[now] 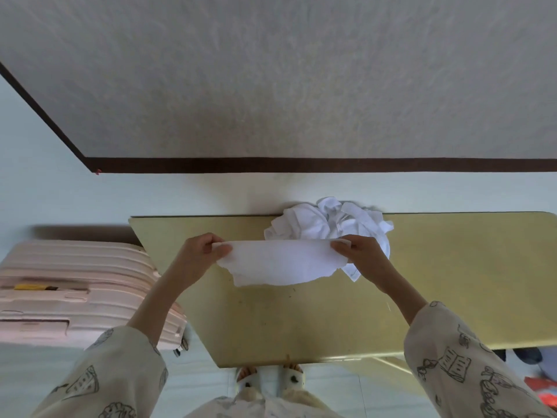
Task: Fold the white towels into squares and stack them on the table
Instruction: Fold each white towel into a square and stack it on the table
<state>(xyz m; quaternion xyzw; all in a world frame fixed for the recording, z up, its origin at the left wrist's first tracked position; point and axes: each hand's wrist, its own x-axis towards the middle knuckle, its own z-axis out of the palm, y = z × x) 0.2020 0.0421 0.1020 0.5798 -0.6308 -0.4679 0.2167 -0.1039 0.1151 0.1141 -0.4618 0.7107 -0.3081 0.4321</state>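
A white towel [278,262] is stretched between my two hands above the yellow table [301,321], its lower edge sagging in a curve. My left hand [208,251] pinches the towel's left top corner. My right hand [358,254] pinches the right top corner. Behind the held towel, a crumpled heap of white towels [328,220] lies at the table's far edge against the wall. No folded stack is visible on the table.
A pink ribbed suitcase [75,291] stands on the floor to the left of the table. The pale wall [211,194] runs directly behind the table. Dark and red items [533,366] lie on the floor at the lower right.
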